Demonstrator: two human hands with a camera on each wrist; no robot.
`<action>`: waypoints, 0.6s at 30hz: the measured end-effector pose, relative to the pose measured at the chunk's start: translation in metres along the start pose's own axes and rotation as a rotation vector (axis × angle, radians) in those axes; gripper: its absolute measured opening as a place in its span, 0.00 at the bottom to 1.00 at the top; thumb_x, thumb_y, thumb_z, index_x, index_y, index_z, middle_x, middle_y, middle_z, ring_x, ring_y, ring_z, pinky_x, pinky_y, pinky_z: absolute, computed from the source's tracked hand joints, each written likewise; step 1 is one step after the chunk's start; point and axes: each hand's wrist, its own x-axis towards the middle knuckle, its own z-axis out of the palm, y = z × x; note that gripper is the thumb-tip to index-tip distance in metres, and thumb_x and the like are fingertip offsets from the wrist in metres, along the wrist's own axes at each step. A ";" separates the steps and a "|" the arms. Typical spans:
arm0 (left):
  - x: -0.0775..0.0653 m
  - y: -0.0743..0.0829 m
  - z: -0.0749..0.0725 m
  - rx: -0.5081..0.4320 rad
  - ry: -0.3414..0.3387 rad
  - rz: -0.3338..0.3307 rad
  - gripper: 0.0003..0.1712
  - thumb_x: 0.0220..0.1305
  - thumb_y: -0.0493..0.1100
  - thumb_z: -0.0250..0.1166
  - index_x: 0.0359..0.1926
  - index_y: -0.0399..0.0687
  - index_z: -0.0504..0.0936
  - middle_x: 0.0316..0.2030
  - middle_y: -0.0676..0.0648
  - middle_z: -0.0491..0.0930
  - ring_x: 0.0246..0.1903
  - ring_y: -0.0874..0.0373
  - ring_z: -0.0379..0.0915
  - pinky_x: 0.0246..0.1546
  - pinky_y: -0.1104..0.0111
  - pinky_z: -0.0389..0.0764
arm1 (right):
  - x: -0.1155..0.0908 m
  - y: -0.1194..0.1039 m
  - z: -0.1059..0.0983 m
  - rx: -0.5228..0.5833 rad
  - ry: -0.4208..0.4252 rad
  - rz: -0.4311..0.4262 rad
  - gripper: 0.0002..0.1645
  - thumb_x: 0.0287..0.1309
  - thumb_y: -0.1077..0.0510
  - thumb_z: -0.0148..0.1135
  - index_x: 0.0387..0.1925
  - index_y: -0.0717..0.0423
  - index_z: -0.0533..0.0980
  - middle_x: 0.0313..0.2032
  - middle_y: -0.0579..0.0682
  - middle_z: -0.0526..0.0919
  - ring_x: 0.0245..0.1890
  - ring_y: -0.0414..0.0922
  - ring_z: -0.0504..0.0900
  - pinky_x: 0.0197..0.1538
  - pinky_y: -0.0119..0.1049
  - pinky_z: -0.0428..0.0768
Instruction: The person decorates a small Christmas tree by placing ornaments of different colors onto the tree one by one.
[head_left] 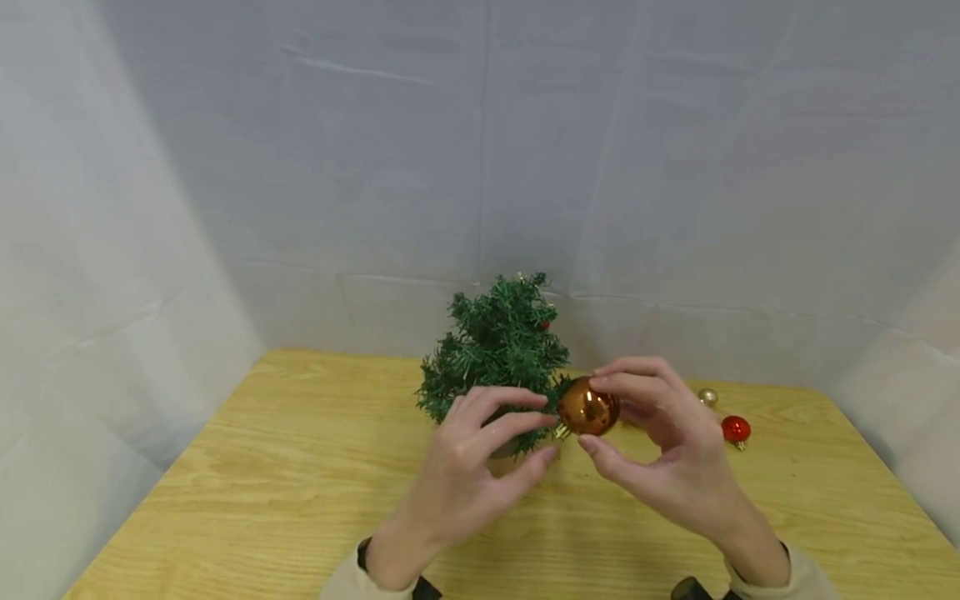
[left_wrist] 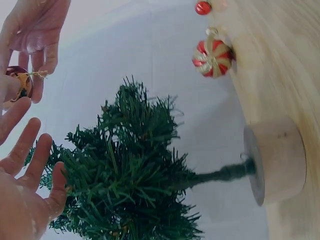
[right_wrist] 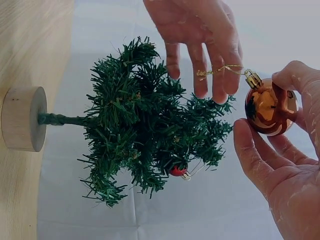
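My right hand (head_left: 675, 442) pinches a shiny copper-coloured Christmas bauble (head_left: 590, 407) between thumb and fingers. The bauble's gold cap (right_wrist: 253, 80) points toward my left hand (head_left: 480, 467), and a thin gold string (right_wrist: 220, 70) trails from it across the left fingers. Those left fingers are spread and loosely bent, with a gap to the thumb; no grip on the string shows. Just behind both hands stands a small artificial Christmas tree (head_left: 498, 333) on a round wooden base (right_wrist: 22, 119). A little red bauble (right_wrist: 178, 171) hangs among its branches.
To the right on the wooden table (head_left: 300, 467) lie a red bauble (head_left: 736, 428) and a small gold one (head_left: 707, 397). A red-and-gold striped bauble (left_wrist: 213, 57) also lies there, mostly hidden by my right hand in the head view. White sheeting (head_left: 480, 150) surrounds the table.
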 end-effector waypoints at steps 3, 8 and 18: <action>0.000 0.001 0.002 -0.052 0.001 -0.014 0.09 0.65 0.44 0.72 0.45 0.52 0.89 0.52 0.50 0.84 0.52 0.57 0.78 0.52 0.62 0.79 | -0.001 0.000 0.000 0.000 0.000 0.003 0.26 0.56 0.72 0.71 0.56 0.73 0.75 0.56 0.59 0.75 0.53 0.42 0.84 0.52 0.28 0.85; 0.001 0.002 0.004 -0.133 0.000 -0.045 0.05 0.64 0.40 0.72 0.41 0.51 0.88 0.52 0.49 0.83 0.53 0.56 0.78 0.51 0.63 0.81 | 0.000 -0.001 0.000 0.004 0.000 0.003 0.25 0.57 0.71 0.71 0.56 0.74 0.75 0.57 0.58 0.75 0.53 0.42 0.83 0.52 0.28 0.84; 0.001 0.001 0.001 -0.072 0.086 -0.016 0.02 0.67 0.40 0.69 0.39 0.52 0.88 0.49 0.49 0.84 0.49 0.57 0.79 0.50 0.62 0.80 | -0.003 -0.008 -0.003 -0.094 -0.066 0.153 0.30 0.42 0.83 0.67 0.49 0.70 0.69 0.57 0.58 0.78 0.56 0.40 0.83 0.51 0.29 0.85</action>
